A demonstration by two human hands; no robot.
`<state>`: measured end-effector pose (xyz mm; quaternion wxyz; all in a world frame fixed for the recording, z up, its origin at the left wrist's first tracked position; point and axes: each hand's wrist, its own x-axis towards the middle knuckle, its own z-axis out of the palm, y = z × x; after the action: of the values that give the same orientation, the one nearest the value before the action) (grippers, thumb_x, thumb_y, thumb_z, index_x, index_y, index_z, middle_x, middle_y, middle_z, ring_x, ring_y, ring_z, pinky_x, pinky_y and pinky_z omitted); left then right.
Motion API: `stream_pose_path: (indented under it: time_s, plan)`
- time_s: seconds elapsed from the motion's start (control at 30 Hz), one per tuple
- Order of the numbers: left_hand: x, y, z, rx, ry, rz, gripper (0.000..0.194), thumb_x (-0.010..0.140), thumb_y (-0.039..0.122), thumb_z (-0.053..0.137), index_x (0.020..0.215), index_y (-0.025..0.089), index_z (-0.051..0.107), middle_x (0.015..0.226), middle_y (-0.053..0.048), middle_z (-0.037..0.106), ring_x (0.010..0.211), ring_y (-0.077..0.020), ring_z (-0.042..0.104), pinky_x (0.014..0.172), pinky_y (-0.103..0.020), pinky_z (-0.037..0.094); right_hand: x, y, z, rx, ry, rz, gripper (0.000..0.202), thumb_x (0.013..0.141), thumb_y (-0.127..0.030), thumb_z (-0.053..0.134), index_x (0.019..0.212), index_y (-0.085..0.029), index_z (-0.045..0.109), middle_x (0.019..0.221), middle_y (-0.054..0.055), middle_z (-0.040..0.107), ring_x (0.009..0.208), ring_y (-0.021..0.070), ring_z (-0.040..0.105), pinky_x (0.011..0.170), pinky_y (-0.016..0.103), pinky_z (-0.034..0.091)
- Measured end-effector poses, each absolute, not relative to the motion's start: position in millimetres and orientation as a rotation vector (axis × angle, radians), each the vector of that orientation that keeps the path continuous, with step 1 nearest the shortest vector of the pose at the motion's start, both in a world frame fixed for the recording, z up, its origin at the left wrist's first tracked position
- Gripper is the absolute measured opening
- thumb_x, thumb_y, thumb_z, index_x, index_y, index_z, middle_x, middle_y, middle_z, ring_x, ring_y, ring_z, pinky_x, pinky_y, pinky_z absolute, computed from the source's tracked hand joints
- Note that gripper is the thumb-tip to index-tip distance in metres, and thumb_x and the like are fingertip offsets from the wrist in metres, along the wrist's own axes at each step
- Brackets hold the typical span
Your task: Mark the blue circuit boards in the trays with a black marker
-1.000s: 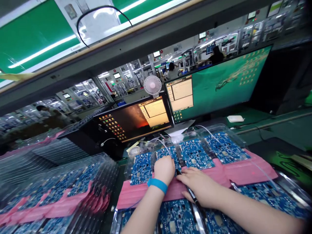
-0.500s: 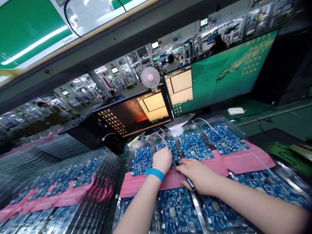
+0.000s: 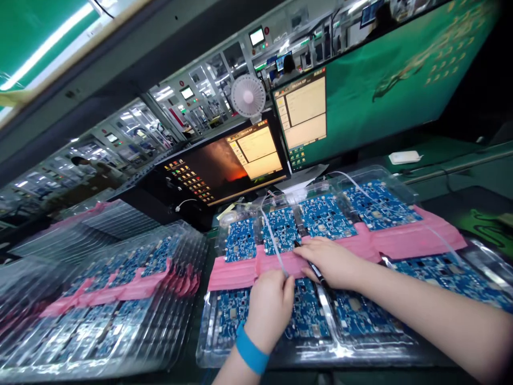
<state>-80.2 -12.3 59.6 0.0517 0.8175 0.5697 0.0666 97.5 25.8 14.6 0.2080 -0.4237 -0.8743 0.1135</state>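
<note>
A thin clear cable (image 3: 274, 243) is pinched in the left hand (image 3: 269, 306) fingers above the near tray (image 3: 208, 342) (blue boards). A black pen (image 3: 316, 271) is gripped by the right hand (image 3: 331, 261), resting on the pink foam strip (image 3: 401, 243).

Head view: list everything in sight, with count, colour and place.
circuit boards: many, blue, in the trays ahead and at left
pink strip: one, across the front tray
clear trays: stacked, at left
white cable: one, thin, over the boards
monitors: two, behind the trays
fan: one, white, above the smaller monitor
black pen: one, in the right hand
wristband: one, blue, left wrist
left hand: pinches the cable
right hand: holds the pen on the strip
</note>
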Motion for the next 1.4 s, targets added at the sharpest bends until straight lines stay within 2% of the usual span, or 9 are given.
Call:
stream_pose_path:
  time_s: [0.2, 0.53, 1.2, 1.4]
  plan:
    - [-87.3, -34.6, 40.6, 2.407, 1.621, 0.292, 0.024, 0.085, 0.019, 0.042, 0.062, 0.017, 0.048, 0.067, -0.003, 0.056, 0.067, -0.017, 0.052, 0.062, -0.026, 0.036, 99.9, 24.8, 12.6, -1.175, -2.447, 0.31, 0.04, 0.079, -0.025, 0.057, 0.116, -0.013, 0.051, 0.112, 0.012, 0.051, 0.109, 0.0284, 0.04, 0.091, 0.041, 0.033]
    - [-81.6, -31.5, 37.8, 2.429, 1.603, 0.323, 0.025, 0.085, 0.019, 0.042, 0.062, 0.017, 0.05, 0.066, -0.003, 0.056, 0.067, -0.0173, 0.052, 0.063, -0.026, 0.037, 99.9, 25.4, 9.9, -1.19, -2.435, 0.291, 0.041, 0.079, -0.026, 0.057, 0.117, -0.013, 0.05, 0.112, 0.012, 0.052, 0.108, 0.0286, 0.041, 0.09, 0.042, 0.034]
    - [-74.1, -35.3, 28.0, 2.613, 1.559, 0.115, 0.014, 0.081, 0.018, 0.05, 0.069, 0.016, 0.057, 0.074, -0.005, 0.06, 0.074, -0.02, 0.054, 0.07, -0.034, 0.042, 100.6, 25.0, 10.6, -1.202, -2.444, 0.286, 0.041, 0.078, -0.027, 0.059, 0.117, -0.012, 0.051, 0.113, 0.015, 0.05, 0.109, 0.0287, 0.041, 0.09, 0.041, 0.035]
    - [-75.1, -38.0, 32.1, 2.629, 1.601, 0.135, 0.015, 0.08, 0.017, 0.05, 0.066, 0.015, 0.057, 0.074, -0.005, 0.059, 0.073, -0.0211, 0.054, 0.068, -0.036, 0.044, 110.1, 8.6, 38.9, -1.159, -2.404, 0.253, 0.04, 0.083, -0.028, 0.052, 0.121, -0.015, 0.047, 0.117, 0.012, 0.048, 0.111, 0.0261, 0.039, 0.092, 0.042, 0.034]
